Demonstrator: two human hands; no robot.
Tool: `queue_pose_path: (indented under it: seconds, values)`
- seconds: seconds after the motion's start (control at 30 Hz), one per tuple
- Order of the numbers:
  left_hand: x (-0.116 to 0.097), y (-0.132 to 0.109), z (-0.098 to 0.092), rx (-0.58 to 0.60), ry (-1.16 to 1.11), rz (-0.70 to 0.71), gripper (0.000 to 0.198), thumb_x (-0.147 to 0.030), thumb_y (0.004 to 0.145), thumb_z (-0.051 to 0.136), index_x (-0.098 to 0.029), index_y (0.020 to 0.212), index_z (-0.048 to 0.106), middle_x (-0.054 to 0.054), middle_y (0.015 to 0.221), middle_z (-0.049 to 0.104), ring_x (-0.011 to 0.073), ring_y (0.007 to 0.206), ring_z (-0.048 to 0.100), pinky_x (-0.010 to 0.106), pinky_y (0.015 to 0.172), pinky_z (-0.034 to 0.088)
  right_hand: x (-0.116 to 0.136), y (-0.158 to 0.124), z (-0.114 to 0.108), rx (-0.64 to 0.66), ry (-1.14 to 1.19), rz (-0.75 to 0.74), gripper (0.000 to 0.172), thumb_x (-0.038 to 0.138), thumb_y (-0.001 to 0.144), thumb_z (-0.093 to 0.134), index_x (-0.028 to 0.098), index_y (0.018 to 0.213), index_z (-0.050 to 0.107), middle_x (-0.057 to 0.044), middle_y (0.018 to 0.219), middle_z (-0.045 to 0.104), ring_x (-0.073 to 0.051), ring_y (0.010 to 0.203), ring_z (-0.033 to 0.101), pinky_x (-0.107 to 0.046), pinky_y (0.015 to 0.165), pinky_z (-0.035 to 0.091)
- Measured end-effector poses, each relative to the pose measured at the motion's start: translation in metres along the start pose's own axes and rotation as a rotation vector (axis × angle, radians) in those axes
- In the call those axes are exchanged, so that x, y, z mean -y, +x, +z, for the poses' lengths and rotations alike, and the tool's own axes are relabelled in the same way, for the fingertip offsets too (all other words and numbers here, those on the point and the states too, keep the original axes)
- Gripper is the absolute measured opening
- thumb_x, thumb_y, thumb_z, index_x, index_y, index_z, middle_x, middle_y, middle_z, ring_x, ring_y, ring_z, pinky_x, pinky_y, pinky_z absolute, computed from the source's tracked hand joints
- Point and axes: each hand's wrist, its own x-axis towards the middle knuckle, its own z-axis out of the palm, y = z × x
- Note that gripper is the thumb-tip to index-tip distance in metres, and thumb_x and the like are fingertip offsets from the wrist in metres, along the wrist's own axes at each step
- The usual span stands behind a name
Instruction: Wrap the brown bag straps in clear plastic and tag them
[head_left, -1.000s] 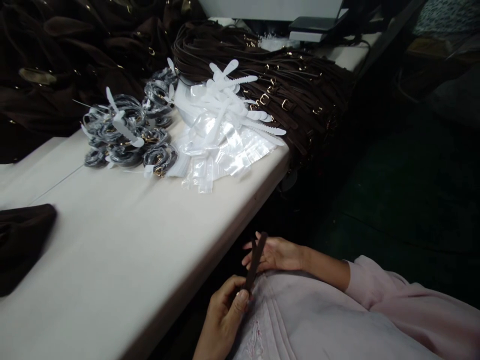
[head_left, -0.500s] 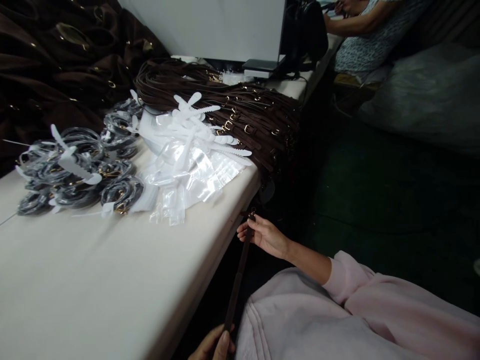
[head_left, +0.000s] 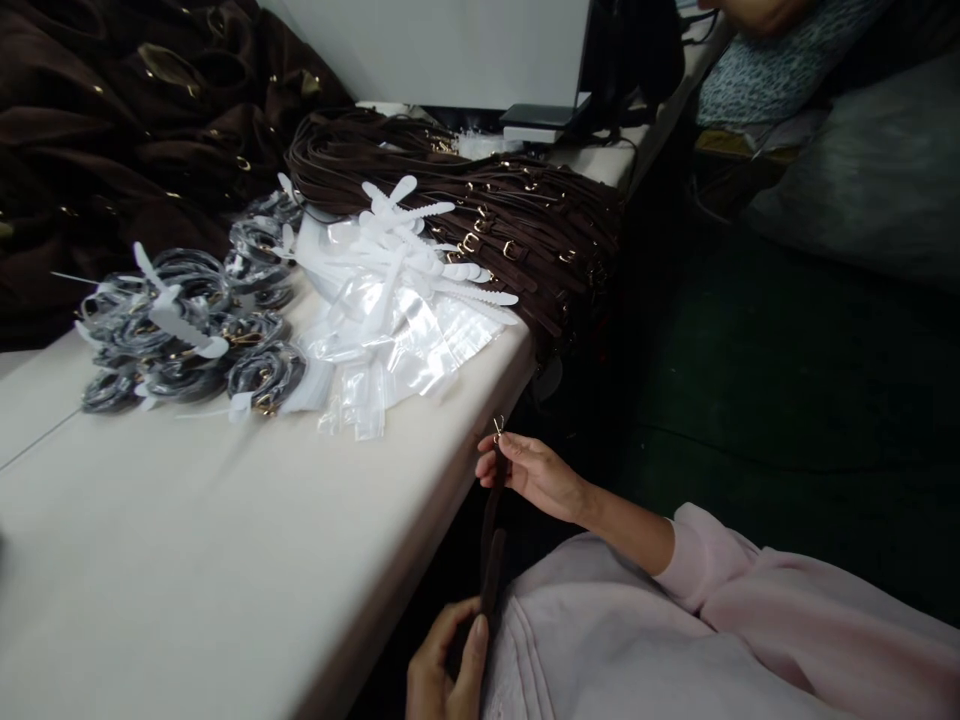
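Low in the view, my left hand [head_left: 448, 665] is closed on a dark brown strap [head_left: 491, 570], thumb pressed against it. My right hand [head_left: 536, 475], reaching in from the right, pinches the same strap near its end, where a small gold metal fitting [head_left: 498, 430] sticks up above the fingers. Between the hands the strap runs slack and slightly bent, and a second length of it rises from my left hand. Both hands are beside the table edge, above my lap.
The pale table [head_left: 187, 560] bears plastic-wrapped coiled straps [head_left: 187, 320], clear bags [head_left: 397, 340] with white toothed strips [head_left: 409, 235], and a heap of brown buckled straps [head_left: 517, 220]. Brown material [head_left: 97, 150] lies behind, beside a white panel [head_left: 450, 50]. Another person [head_left: 787, 70] sits at far right.
My left hand has moved up and right, nearer my right hand, and the strap between them has gone from taut to slack. The gold fitting now points upward. The whole view has shifted a little.
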Motion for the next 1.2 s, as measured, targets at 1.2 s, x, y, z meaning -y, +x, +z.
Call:
queue_pose_path:
  seconds: [1.2]
  values:
    - [-0.006,-0.019,-0.014,-0.402,0.021,0.038,0.035,-0.038,0.094,0.053,-0.022,0.124,0.059,0.008,0.117,0.070,0.0232,0.109,0.065,0.037,0.097,0.049,-0.051,-0.035,0.026,0.068,0.138,0.565,0.030,0.041,0.089,0.068,0.012,0.097,0.064,-0.008,0.088,0.073,-0.015,0.079,0.070,-0.031,0.084,0.053]
